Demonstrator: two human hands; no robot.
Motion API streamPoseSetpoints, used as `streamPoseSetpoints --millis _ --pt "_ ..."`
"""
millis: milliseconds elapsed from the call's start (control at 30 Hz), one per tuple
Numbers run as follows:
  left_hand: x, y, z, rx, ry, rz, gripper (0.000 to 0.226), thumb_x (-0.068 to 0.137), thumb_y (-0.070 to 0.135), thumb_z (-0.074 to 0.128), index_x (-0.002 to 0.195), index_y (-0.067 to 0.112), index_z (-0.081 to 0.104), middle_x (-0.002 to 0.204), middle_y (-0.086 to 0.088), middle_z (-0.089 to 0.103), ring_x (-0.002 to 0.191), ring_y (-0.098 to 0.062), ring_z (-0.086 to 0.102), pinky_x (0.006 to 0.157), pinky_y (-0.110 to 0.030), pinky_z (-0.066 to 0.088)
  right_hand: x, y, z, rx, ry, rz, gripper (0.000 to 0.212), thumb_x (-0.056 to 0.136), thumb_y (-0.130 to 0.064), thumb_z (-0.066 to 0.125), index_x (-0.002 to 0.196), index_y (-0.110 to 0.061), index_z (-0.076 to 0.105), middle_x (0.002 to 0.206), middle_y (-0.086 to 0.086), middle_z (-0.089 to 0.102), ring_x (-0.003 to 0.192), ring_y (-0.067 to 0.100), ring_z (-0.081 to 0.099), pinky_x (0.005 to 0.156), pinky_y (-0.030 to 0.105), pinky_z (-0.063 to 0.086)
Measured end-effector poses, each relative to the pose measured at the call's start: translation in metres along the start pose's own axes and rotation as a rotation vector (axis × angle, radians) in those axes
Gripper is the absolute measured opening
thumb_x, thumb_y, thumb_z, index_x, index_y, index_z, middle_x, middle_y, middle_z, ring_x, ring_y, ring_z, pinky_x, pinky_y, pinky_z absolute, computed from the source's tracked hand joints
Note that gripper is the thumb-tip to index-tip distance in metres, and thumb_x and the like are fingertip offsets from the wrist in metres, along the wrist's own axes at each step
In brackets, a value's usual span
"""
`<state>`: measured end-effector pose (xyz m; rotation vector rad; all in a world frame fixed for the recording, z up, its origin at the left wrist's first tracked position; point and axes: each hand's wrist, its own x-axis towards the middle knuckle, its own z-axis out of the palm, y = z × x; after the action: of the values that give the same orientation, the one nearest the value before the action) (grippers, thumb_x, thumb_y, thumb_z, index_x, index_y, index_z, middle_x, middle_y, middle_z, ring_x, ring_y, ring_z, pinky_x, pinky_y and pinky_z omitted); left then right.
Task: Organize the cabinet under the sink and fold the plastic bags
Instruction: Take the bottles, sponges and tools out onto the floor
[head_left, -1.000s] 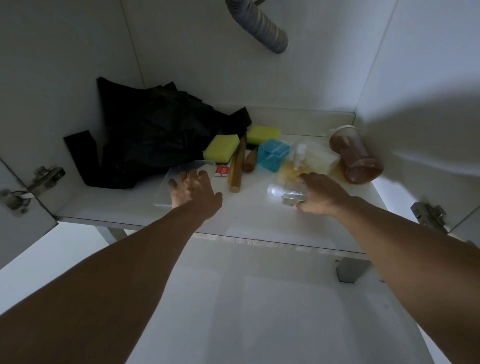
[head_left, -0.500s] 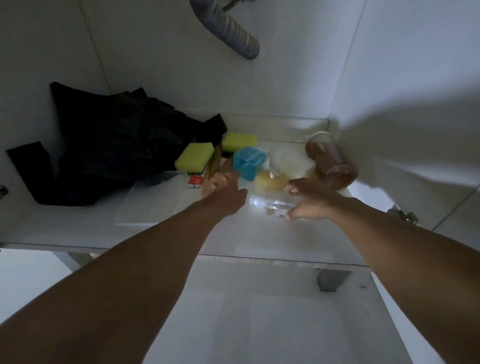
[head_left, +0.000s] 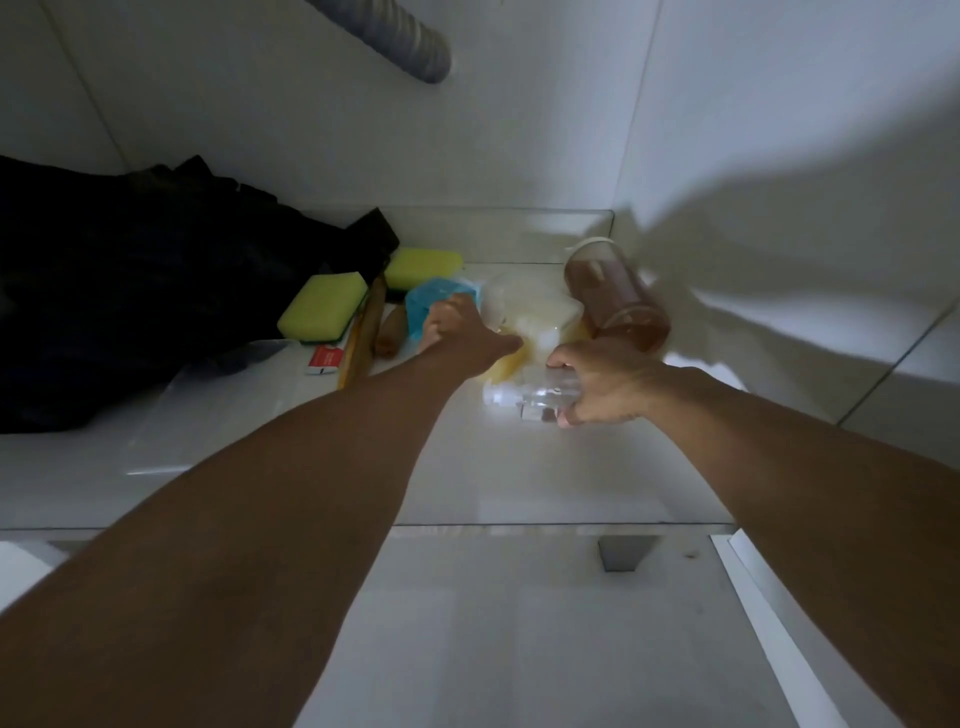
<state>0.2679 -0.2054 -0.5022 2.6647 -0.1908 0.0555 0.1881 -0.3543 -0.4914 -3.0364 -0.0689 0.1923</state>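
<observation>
A heap of black plastic bags fills the left of the cabinet floor. My right hand grips a small clear bottle lying on its side, just off the floor. My left hand reaches deep in, its fingers on a blue box beside a yellow pump bottle. Two yellow sponges, wooden sticks and a small red tube lie in the middle.
An amber jar lies tilted against the right wall. A clear flat lid rests on the floor near the bags. A grey ribbed drain hose hangs from above. A metal cabinet foot shows below the front edge.
My left hand moved from the clear lid rightward and deeper, onto the blue box. My right hand closed round the clear bottle and lifted it slightly. The view shifted left.
</observation>
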Motion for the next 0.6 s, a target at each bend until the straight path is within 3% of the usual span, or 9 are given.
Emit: streamPoseSetpoints --millis 100,233,400,467,533,600 --pt "-0.002 -0.002 -0.001 -0.012 0.012 -0.016 0.09 0.077 0.055 0.07 0.142 0.006 0.033 0.141 -0.014 0.038 0.131 -0.027 0.039 0.1 -0.029 0.037 -0.005 0.002 0.001 0.022 -0.008 0.018 0.066 0.076 -0.036 0.079 0.133 -0.021 0.051 0.124 0.0 0.058 0.112 0.021 0.056 0.081 0.022 0.041" --pt "-0.013 -0.013 -0.008 -0.025 0.045 -0.038 0.084 0.075 0.054 0.072 0.137 0.007 0.041 0.132 -0.011 0.045 0.123 -0.025 0.045 0.08 -0.025 0.035 -0.012 0.002 0.003 0.063 -0.035 0.043 0.058 0.075 -0.031 0.081 0.124 -0.018 0.054 0.117 -0.001 0.058 0.108 0.021 0.057 0.084 0.024 0.047" --pt "-0.038 -0.032 -0.029 -0.013 0.096 -0.054 0.08 0.066 0.061 0.075 0.122 0.008 0.053 0.118 -0.01 0.054 0.107 -0.023 0.054 0.071 -0.026 0.038 -0.034 -0.003 -0.004 0.127 -0.047 0.068 0.068 0.074 -0.026 0.081 0.133 -0.018 0.048 0.115 0.0 0.049 0.106 0.02 0.054 0.081 0.024 0.045" --pt "-0.055 -0.037 -0.037 -0.026 0.103 -0.06 0.082 0.065 0.062 0.076 0.123 0.008 0.053 0.118 -0.009 0.054 0.104 -0.021 0.053 0.072 -0.026 0.039 -0.044 -0.006 -0.001 0.169 -0.023 0.077 0.058 0.07 -0.026 0.085 0.118 -0.019 0.052 0.108 -0.003 0.047 0.1 0.018 0.053 0.077 0.021 0.043" --pt "-0.076 -0.04 -0.047 -0.052 0.108 -0.064 0.084 0.063 0.062 0.076 0.126 0.012 0.052 0.115 -0.005 0.055 0.095 -0.016 0.049 0.07 -0.027 0.038 -0.057 -0.009 0.003 0.214 0.034 0.077 0.051 0.062 -0.038 0.087 0.093 -0.02 0.051 0.092 -0.007 0.045 0.086 0.016 0.051 0.073 0.021 0.044" --pt "-0.1 -0.042 -0.055 -0.061 0.109 -0.054 0.082 0.064 0.06 0.077 0.128 0.015 0.053 0.112 -0.002 0.055 0.094 -0.013 0.046 0.072 -0.026 0.039 -0.075 -0.012 0.006 0.267 0.07 0.083 0.056 0.061 -0.05 0.084 0.092 -0.018 0.051 0.088 -0.008 0.047 0.079 0.014 0.052 0.073 0.023 0.045"
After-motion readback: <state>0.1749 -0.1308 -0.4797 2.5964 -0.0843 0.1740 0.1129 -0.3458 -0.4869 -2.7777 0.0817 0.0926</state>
